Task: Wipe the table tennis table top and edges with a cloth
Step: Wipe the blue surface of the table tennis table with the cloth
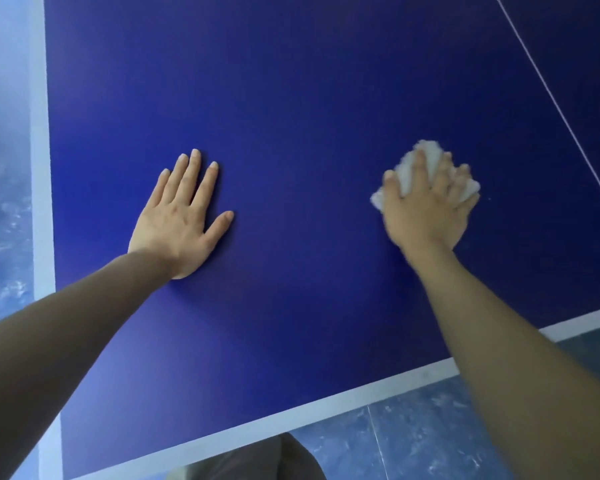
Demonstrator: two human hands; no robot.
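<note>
— Head view: how far along is the wiping?

— Hard to judge; the blue worktop (291,98) shows no visible dirt, and the white edges look untouched.

— And the hands?

— The right hand (426,209) presses a bunched white cloth (426,152) flat near the centre line, fingers spread. The left hand (181,216) lies open, palm down, bracing.

A crumpled white cloth (426,169) lies on the dark blue table tennis table (291,98). White lines border the top's edges.
</note>
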